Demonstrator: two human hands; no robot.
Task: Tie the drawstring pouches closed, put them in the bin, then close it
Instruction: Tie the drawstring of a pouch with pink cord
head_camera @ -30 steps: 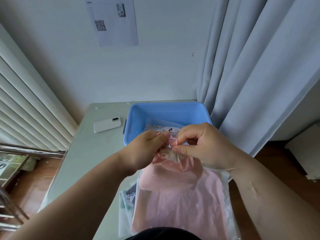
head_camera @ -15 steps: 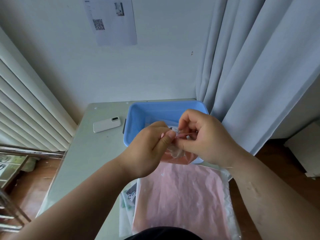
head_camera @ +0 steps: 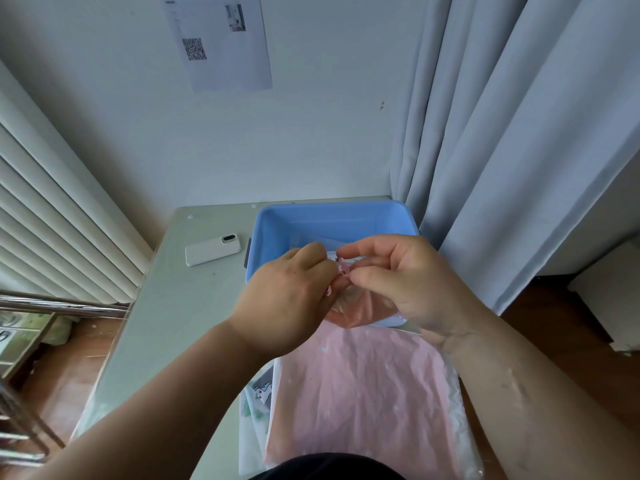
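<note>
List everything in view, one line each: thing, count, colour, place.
held pouch: one, pink, lifted between both hands at the bin's near edge
drawstring: one, pink, pinched at the pouch's neck
bin: one, blue, open, far right of table
pouch stack: count unclear, pink on top, near edge of table
phone: one, white, left of bin
table: one, pale grey-green
paper sheet: one, white, on wall
curtain: grey, right
left hand: gripping the pouch
right hand: pinching the drawstring
</note>
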